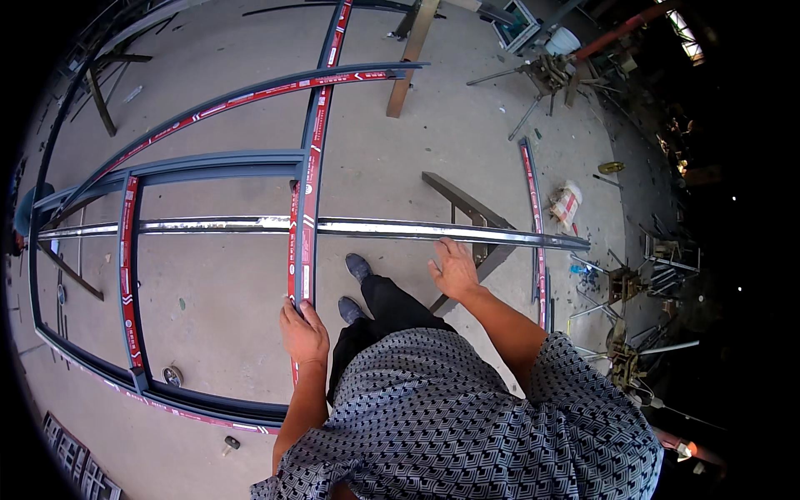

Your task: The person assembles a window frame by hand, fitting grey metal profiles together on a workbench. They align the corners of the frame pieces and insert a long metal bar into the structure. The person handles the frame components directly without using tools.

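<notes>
While we looked down through the head camera, our left hand [303, 333] was closed around the near end of a grey aluminium mullion [309, 179] with red protective tape, upright within the large window frame [125, 258]. Our right hand [455, 269] lay flat, fingers spread, on a long bare metal rail [375, 227] crossing the frame, gripping nothing. We judged the profiles light but long, stiff, prone to whip and scratch; best held near joints. A steel trestle [467, 208] stood under the rail. A loose taped profile [535, 217], a wooden plank [410, 54] and scattered stands [621, 283] crowded the concrete floor [225, 292] around our shoes [357, 267].
</notes>
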`<action>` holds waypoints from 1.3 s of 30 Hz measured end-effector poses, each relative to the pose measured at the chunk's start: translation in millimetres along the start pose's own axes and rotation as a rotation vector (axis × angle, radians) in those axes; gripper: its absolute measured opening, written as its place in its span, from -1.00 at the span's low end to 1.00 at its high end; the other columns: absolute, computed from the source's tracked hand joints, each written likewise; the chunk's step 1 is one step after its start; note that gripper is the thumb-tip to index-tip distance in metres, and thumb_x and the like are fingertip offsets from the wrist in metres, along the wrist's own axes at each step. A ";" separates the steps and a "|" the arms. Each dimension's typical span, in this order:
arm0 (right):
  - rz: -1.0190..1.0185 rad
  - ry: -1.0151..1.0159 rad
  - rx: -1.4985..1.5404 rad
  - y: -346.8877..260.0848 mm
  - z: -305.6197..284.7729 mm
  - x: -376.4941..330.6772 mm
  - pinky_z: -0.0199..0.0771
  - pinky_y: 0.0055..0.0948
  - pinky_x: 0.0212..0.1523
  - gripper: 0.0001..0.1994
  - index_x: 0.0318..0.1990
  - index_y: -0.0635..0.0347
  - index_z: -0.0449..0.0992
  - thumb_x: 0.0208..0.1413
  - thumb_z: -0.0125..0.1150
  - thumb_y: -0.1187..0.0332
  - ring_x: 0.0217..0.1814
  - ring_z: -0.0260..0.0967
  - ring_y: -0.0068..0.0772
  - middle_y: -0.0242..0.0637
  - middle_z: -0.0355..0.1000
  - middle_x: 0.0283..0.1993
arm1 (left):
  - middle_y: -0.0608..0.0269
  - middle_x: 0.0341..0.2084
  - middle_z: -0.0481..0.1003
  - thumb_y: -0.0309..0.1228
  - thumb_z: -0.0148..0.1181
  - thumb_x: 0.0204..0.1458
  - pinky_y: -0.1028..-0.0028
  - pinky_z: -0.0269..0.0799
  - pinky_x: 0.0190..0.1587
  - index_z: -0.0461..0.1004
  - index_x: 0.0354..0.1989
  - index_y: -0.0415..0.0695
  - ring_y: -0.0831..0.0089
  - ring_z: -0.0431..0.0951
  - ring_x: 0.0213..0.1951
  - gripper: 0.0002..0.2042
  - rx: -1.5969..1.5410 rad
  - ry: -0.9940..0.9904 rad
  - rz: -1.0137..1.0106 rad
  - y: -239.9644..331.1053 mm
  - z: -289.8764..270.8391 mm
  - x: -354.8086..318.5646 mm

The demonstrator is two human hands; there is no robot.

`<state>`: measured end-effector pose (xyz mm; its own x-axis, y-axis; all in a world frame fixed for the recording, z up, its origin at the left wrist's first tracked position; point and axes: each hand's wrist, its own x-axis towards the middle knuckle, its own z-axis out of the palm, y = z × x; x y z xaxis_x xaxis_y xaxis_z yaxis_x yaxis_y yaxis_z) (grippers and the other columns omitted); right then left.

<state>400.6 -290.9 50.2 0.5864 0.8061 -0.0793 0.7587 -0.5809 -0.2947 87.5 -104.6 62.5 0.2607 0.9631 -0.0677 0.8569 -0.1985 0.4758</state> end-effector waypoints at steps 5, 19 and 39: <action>0.146 -0.092 0.064 10.0 4.2 -64.5 0.30 -0.07 0.45 -0.55 0.23 0.24 0.50 0.25 0.26 0.21 0.41 0.33 0.07 -0.03 0.41 0.33 | -0.26 0.19 0.45 -0.02 -0.07 0.46 0.02 0.49 0.17 0.34 0.35 -0.36 -0.21 0.50 0.17 -0.40 0.016 -0.005 0.039 -6.3 0.9 0.7; 0.635 -0.266 0.624 97.4 51.3 -185.2 0.60 -0.33 0.12 -0.63 0.04 0.21 0.63 0.27 0.30 0.13 -0.01 0.64 -0.19 -0.11 0.67 -0.07 | -0.35 0.19 0.45 0.04 -0.17 0.49 0.00 0.46 0.20 0.32 0.36 -0.40 -0.28 0.49 0.18 -0.35 0.133 0.013 0.109 -7.1 6.6 -3.7; 1.526 0.254 1.081 396.2 52.6 -599.1 0.55 -0.37 -0.22 -0.72 -0.19 0.29 0.69 0.21 0.26 0.22 -0.31 0.55 -0.43 -0.22 0.63 -0.36 | -0.30 0.40 0.29 -0.09 0.02 0.35 0.09 0.24 0.46 0.32 0.39 -0.43 -0.18 0.32 0.40 -0.36 0.307 -0.557 0.357 150.1 191.1 -278.0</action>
<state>335.0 -998.2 -69.1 0.5933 -0.3553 -0.7223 -0.8045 -0.2933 -0.5165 228.6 -436.9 -14.9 0.6652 0.6110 -0.4291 0.7421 -0.6042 0.2902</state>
